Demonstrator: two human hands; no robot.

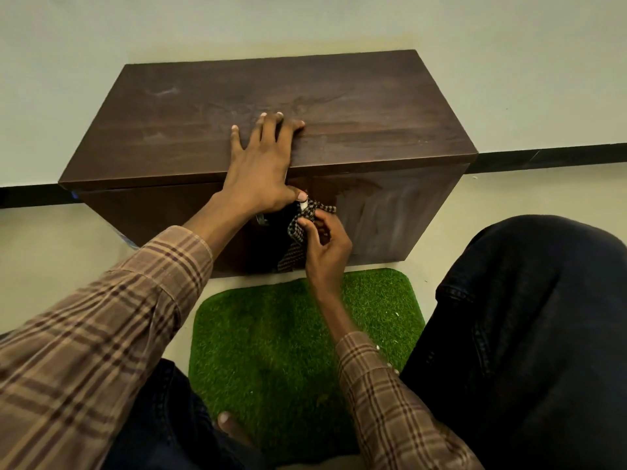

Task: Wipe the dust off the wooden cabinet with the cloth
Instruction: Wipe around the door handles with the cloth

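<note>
Checked shirt, dark jeans
Brown plaid sleeves (101,334) with buttoned cuffs; dark denim trousers (529,334); one bare foot (230,427).

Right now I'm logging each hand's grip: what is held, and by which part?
The right hand pinches the checked cloth near its upper bunched end; the left hand holds nothing, lying flat on the wooden cabinet.

You will find no readable text, label, brand, number or sign anywhere here, not on the dark brown wooden cabinet (271,106) nor the checked cloth (298,228).
</note>
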